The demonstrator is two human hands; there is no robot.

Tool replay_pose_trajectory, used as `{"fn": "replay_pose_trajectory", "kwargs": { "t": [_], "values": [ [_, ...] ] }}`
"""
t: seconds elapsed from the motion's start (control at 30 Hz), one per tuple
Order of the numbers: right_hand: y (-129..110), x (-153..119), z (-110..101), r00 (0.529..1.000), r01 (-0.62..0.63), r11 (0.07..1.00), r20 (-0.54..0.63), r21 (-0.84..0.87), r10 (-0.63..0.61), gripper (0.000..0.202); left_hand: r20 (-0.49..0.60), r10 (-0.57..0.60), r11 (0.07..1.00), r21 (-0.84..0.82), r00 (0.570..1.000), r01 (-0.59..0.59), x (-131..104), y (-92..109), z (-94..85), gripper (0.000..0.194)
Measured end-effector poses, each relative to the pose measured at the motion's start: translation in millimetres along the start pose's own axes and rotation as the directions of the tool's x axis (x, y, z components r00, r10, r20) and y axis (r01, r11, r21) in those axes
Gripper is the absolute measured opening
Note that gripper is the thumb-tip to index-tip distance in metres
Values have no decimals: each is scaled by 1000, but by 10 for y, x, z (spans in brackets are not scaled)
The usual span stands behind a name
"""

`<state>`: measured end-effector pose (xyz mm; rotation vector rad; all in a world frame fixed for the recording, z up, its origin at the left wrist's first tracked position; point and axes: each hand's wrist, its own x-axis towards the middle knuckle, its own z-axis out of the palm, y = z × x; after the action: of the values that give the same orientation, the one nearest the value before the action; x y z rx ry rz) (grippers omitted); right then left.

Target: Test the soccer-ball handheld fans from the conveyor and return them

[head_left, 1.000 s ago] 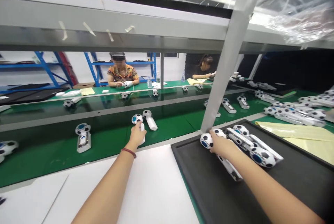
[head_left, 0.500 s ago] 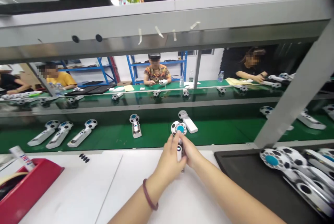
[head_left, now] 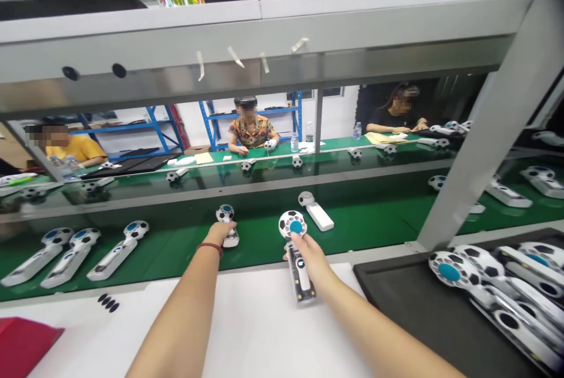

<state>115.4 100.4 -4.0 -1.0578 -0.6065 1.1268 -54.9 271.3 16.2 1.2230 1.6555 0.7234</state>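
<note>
My right hand (head_left: 312,257) grips a handheld device (head_left: 300,277) with a round football-patterned head and a blue centre, its handle hanging over the white work surface. My left hand (head_left: 221,231) reaches onto the green belt (head_left: 259,240) and is closed around the neck of a second football-patterned device (head_left: 231,239). Its fingertips are partly hidden behind that device. Just beyond my right hand, a white device (head_left: 320,216) lies face down on the belt.
Three devices (head_left: 118,250) lie on the belt at left. A black tray (head_left: 388,290) at right holds several more. Black oval pads (head_left: 108,303) and a red bin (head_left: 27,345) are at lower left. A metal post (head_left: 476,154) rises at right. People sit across the belt.
My left hand has left the device in my right hand and moved left and forward to another on the belt. The view has shifted to the right.
</note>
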Motion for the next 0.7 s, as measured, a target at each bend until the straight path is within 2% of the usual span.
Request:
{"fn": "replay_pose_trajectory", "kwargs": {
  "t": [0.1,0.2,0.3,0.37,0.43,0.53,0.6,0.67,0.7],
  "values": [
    [-50,-37,-52,997,-5,996,75,88,-2,50,157,79,971,-234,984,-41,-267,-9,131,18],
    [-145,-92,-80,989,-72,988,136,135,54,49,214,199,891,-446,956,-86,-645,0,140,17],
    [-201,-146,-66,989,-67,985,140,156,45,50,271,240,810,-585,932,-39,-1063,-15,69,43],
    [-192,-180,-41,995,-35,989,98,144,20,51,314,234,764,-644,920,26,-1309,-76,39,60],
    [-151,-214,-13,999,18,995,48,94,-23,52,320,225,756,-653,920,42,-1487,-180,49,68],
    [-62,-254,15,992,123,992,42,-20,-122,53,227,257,815,-573,939,-85,-1582,-367,100,71],
    [0,-268,16,982,181,980,71,-78,-176,53,84,332,824,-511,939,-246,-1542,-489,117,68],
    [57,-271,-7,972,225,969,97,-106,-215,54,-69,419,790,-465,905,-400,-1462,-614,116,65],
    [82,-271,-27,967,234,965,130,-118,-218,55,-106,455,769,-455,884,-450,-1420,-684,115,65]
  ]
}}
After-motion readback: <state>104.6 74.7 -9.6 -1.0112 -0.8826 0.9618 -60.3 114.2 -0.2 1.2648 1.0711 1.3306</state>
